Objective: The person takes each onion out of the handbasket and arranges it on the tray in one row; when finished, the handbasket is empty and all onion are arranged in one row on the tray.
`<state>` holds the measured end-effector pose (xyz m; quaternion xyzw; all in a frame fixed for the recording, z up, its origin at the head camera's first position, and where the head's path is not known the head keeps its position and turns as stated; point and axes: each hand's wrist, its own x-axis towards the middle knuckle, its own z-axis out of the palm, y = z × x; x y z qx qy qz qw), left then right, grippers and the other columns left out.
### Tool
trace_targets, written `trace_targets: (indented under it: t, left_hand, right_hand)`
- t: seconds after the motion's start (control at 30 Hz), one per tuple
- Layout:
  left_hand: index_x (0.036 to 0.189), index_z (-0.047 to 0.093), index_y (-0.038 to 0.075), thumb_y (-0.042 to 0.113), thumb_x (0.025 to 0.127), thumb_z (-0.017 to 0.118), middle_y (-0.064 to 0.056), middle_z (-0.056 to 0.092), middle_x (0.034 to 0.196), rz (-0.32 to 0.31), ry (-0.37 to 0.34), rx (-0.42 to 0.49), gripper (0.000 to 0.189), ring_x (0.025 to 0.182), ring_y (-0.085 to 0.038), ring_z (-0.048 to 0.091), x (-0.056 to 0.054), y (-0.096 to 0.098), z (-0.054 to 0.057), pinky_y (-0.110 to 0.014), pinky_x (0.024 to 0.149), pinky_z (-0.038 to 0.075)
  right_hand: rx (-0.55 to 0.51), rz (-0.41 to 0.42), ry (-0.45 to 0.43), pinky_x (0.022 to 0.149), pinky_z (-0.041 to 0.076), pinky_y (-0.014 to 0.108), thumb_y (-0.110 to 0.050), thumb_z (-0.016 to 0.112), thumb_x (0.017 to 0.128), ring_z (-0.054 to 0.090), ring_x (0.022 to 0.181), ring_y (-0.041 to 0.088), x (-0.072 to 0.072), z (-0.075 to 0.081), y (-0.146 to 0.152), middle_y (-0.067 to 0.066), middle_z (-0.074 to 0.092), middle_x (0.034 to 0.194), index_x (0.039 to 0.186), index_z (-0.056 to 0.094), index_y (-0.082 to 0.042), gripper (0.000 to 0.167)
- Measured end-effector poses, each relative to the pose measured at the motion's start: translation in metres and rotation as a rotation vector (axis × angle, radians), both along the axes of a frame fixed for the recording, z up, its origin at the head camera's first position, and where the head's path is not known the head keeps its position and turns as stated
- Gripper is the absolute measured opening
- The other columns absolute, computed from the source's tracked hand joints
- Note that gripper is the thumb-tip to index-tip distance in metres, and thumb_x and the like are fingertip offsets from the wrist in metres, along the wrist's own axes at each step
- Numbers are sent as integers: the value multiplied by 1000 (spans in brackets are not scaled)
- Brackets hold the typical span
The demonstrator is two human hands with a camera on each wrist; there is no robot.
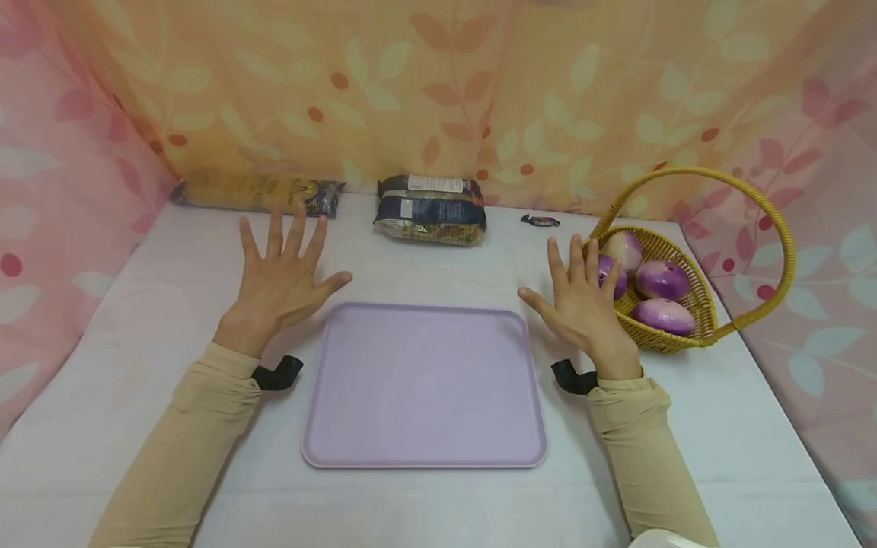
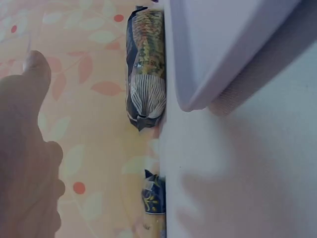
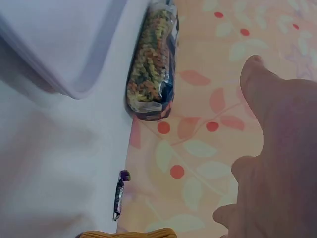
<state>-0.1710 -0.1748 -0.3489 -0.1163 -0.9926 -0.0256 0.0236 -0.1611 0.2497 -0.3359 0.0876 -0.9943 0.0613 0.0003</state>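
Both released and splayed | left grip [image 1: 276, 283] near tray [image 1: 425, 387] | right grip [image 1: 584, 306] near basket [image 1: 651, 339]

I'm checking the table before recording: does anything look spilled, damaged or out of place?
Nothing stands out: the tray lies flat, the purple-and-white vegetables sit inside the upright basket, and no spill shows around the pasta packet.

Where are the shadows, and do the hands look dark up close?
Head view: fairly even light, soft shadows beside the left sleeve and right sleeve; left wrist view: a fuzzy-edged shadow on the white table, left hand dim; right wrist view: soft shadows there too, right hand dim.
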Motion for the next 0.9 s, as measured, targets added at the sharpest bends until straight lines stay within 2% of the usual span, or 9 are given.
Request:
trace_targets:
  t: [0.07, 0.13, 0.2, 0.27, 0.37, 0.43, 0.57, 0.7, 0.9]
  left_hand:
    - [158, 4, 12, 69, 96, 26, -19, -1, 164, 1, -22, 30, 87, 150, -42, -11, -1, 0, 1, -70, 113, -10]
    - [155, 21, 7, 60, 99, 34, -24, 29, 157, -6, -32, 57, 78, 146, -45, 23, -3, 1, 2, -68, 114, 13]
    - [146, 39, 4, 48, 101, 41, -23, 53, 138, -10, -45, 99, 63, 125, -45, 50, -4, 2, 2, -63, 103, 36]
    - [131, 52, 3, 38, 101, 46, -20, 66, 119, -16, -60, 139, 47, 104, -43, 62, -5, 2, 1, -58, 84, 48]
    - [115, 62, 6, 32, 100, 48, -13, 70, 101, -37, -135, 220, 33, 87, -33, 65, -7, 2, -2, -50, 69, 49]
    - [108, 65, 8, 29, 100, 50, -9, 70, 93, -65, -196, 275, 27, 80, -26, 62, -8, 2, -6, -43, 67, 48]
    - [101, 66, 8, 25, 99, 54, -5, 67, 85, -149, -294, 366, 22, 75, -19, 56, -10, 3, -15, -34, 67, 45]
    - [97, 67, 8, 22, 96, 57, -5, 67, 85, -186, -313, 396, 17, 75, -19, 55, -11, 3, -20, -34, 69, 45]
    - [93, 66, 8, 16, 94, 58, -5, 65, 83, -223, -319, 403, 11, 73, -17, 54, -11, 2, -23, -31, 66, 44]
  right_hand:
    - [-2, -6, 19, 109, -12, 74, -72, 32, 93, -16, 149, 45, -1, 3, 2, 22, -8, 163, 158, 2, -20, 88]
    - [-22, -27, 64, 109, -9, 75, -66, 37, 95, -9, 149, 47, -3, 8, 7, 25, 5, 162, 158, 13, -18, 83]
    - [-68, -64, 142, 111, -4, 74, -55, 47, 97, 4, 149, 47, -3, 13, 14, 27, 20, 159, 155, 26, -14, 74]
    - [-121, -109, 240, 113, 7, 71, -41, 55, 96, 21, 145, 48, -4, 16, 22, 28, 36, 151, 150, 36, -10, 65]
    - [-180, -191, 354, 109, 25, 67, -28, 58, 93, 40, 132, 50, -4, 18, 36, 30, 48, 139, 143, 45, -5, 57]
    - [-208, -247, 364, 103, 32, 66, -28, 56, 93, 45, 125, 52, -4, 17, 45, 32, 50, 135, 142, 46, -4, 55]
    - [-226, -327, 244, 95, 36, 69, -40, 50, 96, 45, 120, 56, -5, 12, 59, 36, 47, 134, 143, 45, -5, 59]
    - [-206, -309, 93, 93, 36, 73, -48, 45, 97, 43, 122, 57, -10, 6, 64, 37, 42, 139, 143, 44, -5, 63]
    - [-233, -292, 42, 95, 34, 72, -46, 48, 97, 42, 123, 57, -15, 1, 63, 36, 41, 140, 144, 42, -3, 64]
